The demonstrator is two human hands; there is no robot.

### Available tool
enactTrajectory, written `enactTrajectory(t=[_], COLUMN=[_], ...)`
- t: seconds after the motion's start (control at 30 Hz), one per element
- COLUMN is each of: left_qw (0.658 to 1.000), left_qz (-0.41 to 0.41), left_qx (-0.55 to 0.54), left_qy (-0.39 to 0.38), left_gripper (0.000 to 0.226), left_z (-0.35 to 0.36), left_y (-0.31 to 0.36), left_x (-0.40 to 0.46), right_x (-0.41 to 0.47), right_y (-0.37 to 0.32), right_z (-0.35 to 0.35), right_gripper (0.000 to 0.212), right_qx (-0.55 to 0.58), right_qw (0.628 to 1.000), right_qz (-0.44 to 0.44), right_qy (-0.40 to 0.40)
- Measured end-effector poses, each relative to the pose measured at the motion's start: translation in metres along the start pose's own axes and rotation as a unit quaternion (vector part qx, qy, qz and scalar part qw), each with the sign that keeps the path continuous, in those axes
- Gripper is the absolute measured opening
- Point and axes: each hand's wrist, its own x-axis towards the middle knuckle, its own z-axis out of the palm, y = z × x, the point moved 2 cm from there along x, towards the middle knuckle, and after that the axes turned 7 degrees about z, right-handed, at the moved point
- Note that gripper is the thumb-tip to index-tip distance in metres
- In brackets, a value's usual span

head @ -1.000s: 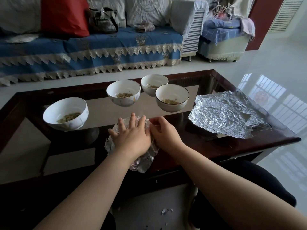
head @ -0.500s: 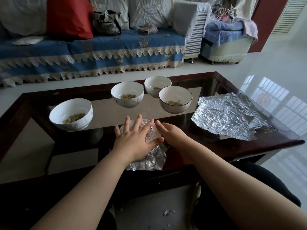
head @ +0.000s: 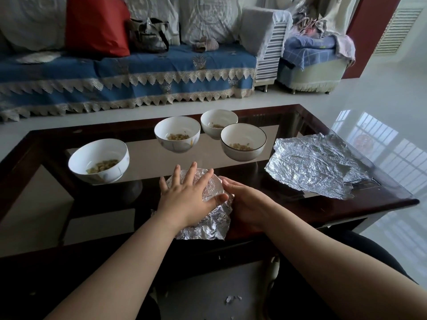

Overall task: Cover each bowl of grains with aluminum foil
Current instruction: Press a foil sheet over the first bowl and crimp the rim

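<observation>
Glass-topped surface (head: 346, 204) carries spare foil sheets (head: 309, 167) far right, four uncovered bowls behind, nearest one (head: 243, 141) just beyond the right hand. Foil-wrapped bowl (head: 208, 218) sits at the near edge, under both hands. Left hand (head: 184, 197) flat, fingers spread, pressing the top; right hand (head: 245, 204) cups the foil's right side, fingers mostly straight. Spare foil lies nearer the right hand.
</observation>
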Motion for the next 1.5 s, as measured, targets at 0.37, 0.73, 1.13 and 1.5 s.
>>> enactTrajectory(t=[0.37,0.73,1.13,1.5], left_qw=[1.000,1.000,1.000,1.000], left_qz=[-0.002,-0.003,-0.005,-0.011], left_qx=[0.000,0.002,0.002,0.008], left_qy=[0.005,0.011,0.014,0.017], left_gripper=[0.090,0.094,0.094,0.088], left_z=[0.000,0.002,0.002,0.002], left_y=[0.000,-0.001,0.001,0.002], left_x=[0.000,0.002,0.001,0.000], right_x=[0.003,0.011,0.020,0.026], right_y=[0.007,0.016,0.019,0.018], right_z=[-0.009,-0.010,0.000,-0.007], right_gripper=[0.029,0.026,0.026,0.024], right_qx=[-0.054,-0.073,0.044,-0.047], right_qw=[0.983,0.954,0.961,0.945], right_qz=[-0.078,-0.102,-0.069,-0.074], right_qy=[0.155,0.271,0.265,0.316])
